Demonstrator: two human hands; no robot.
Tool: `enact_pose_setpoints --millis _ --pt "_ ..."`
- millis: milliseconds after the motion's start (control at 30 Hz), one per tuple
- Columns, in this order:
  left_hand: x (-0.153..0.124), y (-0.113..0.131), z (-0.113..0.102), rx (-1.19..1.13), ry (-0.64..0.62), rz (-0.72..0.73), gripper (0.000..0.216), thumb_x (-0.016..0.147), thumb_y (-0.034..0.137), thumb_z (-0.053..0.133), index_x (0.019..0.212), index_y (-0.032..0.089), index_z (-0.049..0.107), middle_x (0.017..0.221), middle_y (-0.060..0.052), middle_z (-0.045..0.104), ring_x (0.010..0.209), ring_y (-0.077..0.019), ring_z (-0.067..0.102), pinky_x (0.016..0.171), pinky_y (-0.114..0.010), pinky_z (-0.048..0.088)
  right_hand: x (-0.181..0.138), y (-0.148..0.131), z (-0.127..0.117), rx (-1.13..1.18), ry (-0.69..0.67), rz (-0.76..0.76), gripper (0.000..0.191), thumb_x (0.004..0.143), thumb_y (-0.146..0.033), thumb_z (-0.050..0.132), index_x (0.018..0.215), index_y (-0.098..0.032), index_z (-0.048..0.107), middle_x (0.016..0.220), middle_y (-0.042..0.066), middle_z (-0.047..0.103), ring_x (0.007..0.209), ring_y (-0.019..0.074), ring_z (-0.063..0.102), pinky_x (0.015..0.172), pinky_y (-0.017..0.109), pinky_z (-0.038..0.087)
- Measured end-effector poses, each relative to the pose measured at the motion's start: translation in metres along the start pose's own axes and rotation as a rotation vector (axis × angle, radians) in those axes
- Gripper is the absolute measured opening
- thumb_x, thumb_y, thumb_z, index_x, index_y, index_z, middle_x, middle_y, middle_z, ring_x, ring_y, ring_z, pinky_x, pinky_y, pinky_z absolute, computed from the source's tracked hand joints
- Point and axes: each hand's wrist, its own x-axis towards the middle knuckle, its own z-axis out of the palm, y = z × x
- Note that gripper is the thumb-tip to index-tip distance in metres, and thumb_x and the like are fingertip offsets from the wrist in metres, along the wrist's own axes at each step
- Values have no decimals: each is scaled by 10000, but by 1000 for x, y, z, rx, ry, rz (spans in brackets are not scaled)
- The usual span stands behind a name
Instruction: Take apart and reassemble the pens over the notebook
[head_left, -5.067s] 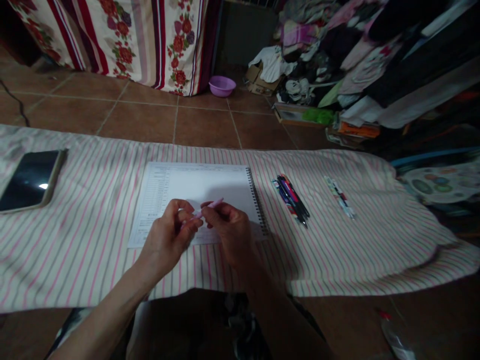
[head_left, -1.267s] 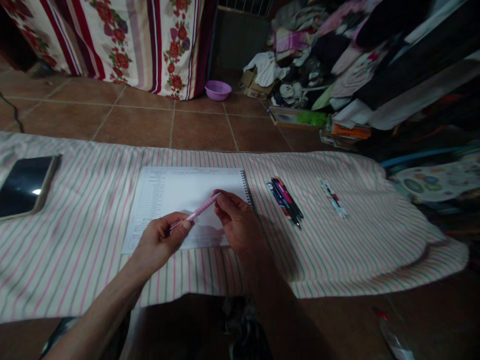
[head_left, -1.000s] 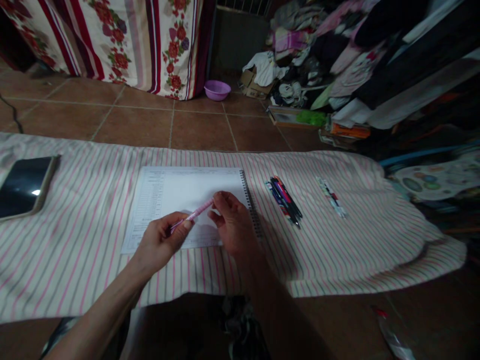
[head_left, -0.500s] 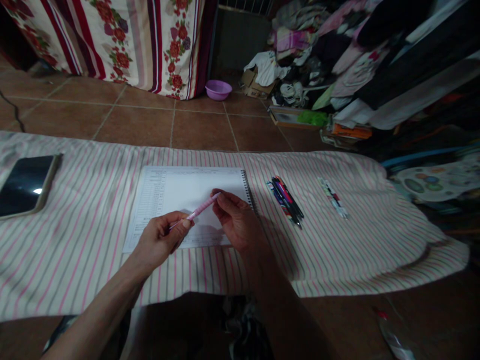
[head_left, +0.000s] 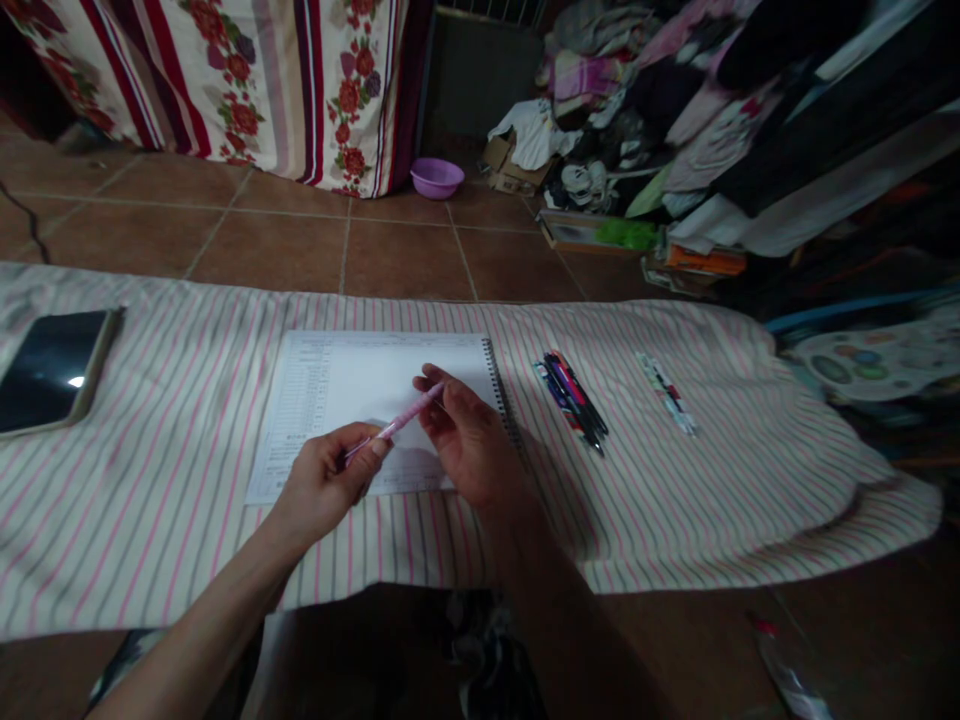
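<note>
A slim pink pen (head_left: pixel 409 412) is held slantwise over the notebook. My left hand (head_left: pixel 330 475) pinches its lower end between thumb and fingers. Around the pen's upper end, my right hand (head_left: pixel 472 430) has its fingers spread; whether one still touches the pen I cannot tell. Beneath both hands lies an open spiral notebook (head_left: pixel 367 370), its page blank apart from printed text along the left and top edges. Right of the notebook is a bundle of several pens (head_left: pixel 571 400), and farther right a few pale pens (head_left: pixel 667 395).
A striped cloth (head_left: pixel 180 400) covers the low table. On its left lies a dark-screened phone (head_left: pixel 52 370). Beyond the table are a purple basin (head_left: pixel 437 178), a floral curtain (head_left: pixel 277 90) and heaped clothes (head_left: pixel 600 80). A plastic bottle (head_left: pixel 791 680) is on the floor at lower right.
My right hand's fingers have loosened from a pinch at the pen's upper end and spread apart. My left hand keeps its hold, shifted very slightly right.
</note>
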Motion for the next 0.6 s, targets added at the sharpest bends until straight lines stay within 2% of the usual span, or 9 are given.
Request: enact_pose_setpoints --millis 67,167,467,600 --pt "0 4 0 -25 -4 14 334 807 482 605 840 150 618 488 70 359 418 -60 282 405 -205 201 0 -3 -1 31 -8 44 272 584 -382 796 811 -247 732 950 15 701 961 168 595 822 301 471" --pt "0 6 0 -29 -2 25 327 812 469 604 824 143 618 475 68 365 417 -58 287 405 -203 206 2 -5 -3 26 -4 62 233 549 -326 817 752 -238 745 919 3 719 892 153 603 833 307 481" --pt "-1 3 0 16 -15 10 353 821 496 585 858 145 616 493 71 340 427 -50 265 399 -194 181 7 -2 -4 -70 22 -64 144 562 -299 803 657 -226 723 738 -15 670 748 120 565 789 290 466" --pt "-2 1 2 46 -7 -3 375 821 518 577 896 152 610 503 72 343 424 -48 266 400 -193 164 9 4 -6 -82 61 -112 176 558 -311 819 617 -225 677 682 -39 619 707 110 530 766 280 456"
